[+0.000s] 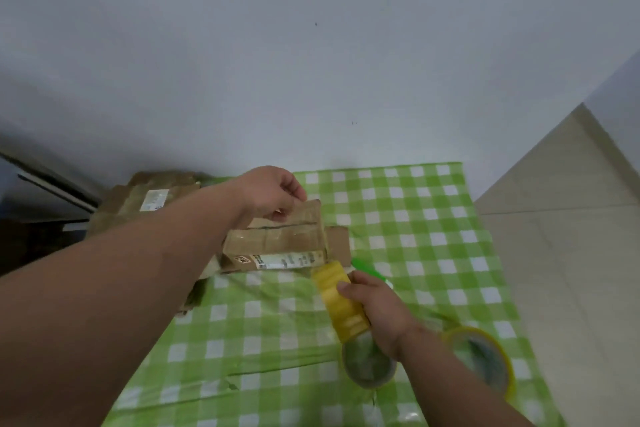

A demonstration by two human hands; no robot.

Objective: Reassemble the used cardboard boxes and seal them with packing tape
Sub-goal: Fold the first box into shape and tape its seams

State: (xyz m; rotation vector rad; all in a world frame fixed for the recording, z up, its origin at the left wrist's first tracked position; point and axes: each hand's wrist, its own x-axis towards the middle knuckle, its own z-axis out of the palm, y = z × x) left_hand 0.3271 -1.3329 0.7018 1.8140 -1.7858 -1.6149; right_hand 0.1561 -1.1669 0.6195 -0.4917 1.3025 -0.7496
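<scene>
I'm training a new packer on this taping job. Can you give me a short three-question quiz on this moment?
1. True or false: the left hand holds the cardboard box by its top edge.
2. What does the right hand have in its grip? A) a green-handled tool B) a yellow roll of packing tape C) a shipping label
3. Fill in: a second tape roll lies on the green checked ____ near the right forearm.

Key: 1 true; 2 B; 3 tablecloth.
</scene>
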